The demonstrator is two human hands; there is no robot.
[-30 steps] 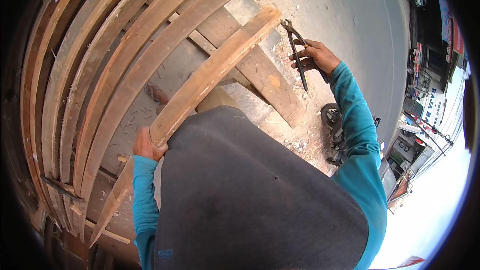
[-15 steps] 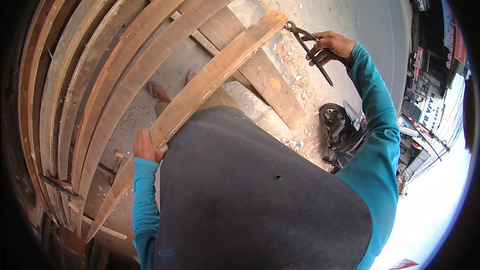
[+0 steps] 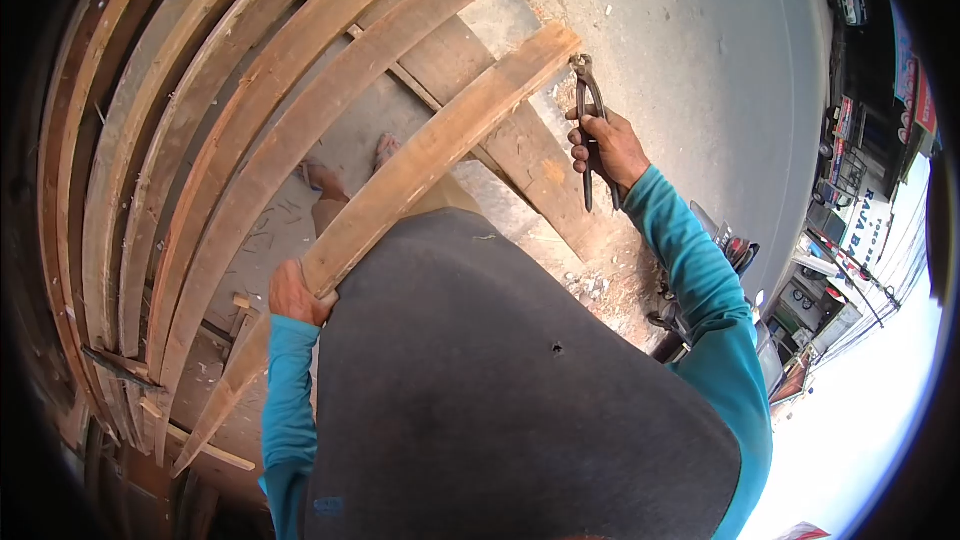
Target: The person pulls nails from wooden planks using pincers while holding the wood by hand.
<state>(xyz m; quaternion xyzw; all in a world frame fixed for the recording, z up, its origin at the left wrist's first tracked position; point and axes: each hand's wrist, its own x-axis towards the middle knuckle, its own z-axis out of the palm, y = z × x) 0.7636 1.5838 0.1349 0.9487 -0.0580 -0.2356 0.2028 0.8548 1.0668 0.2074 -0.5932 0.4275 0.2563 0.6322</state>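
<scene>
A long wooden plank (image 3: 440,155) slants across my front, from lower left to upper right. My left hand (image 3: 298,293) is wrapped round it near my waist. In my right hand (image 3: 612,148) is a pair of pincers (image 3: 590,95), gripped by the handles. Their jaws are at the plank's far end, by its edge; whether they bite on anything there is too small to tell. The pincers' handles point toward me and stand slightly apart.
Several long wooden boards (image 3: 270,125) stand side by side along the left. Below the plank lies a wide board (image 3: 540,165) on the ground, among wood scraps. A dark metal bar (image 3: 122,368) rests on the boards at lower left. Motorbikes (image 3: 735,252) and a road (image 3: 760,70) are at right.
My right hand has swung left and down, turning the pincers from a slant to nearly upright at the plank's end. My left hand and the plank have hardly moved.
</scene>
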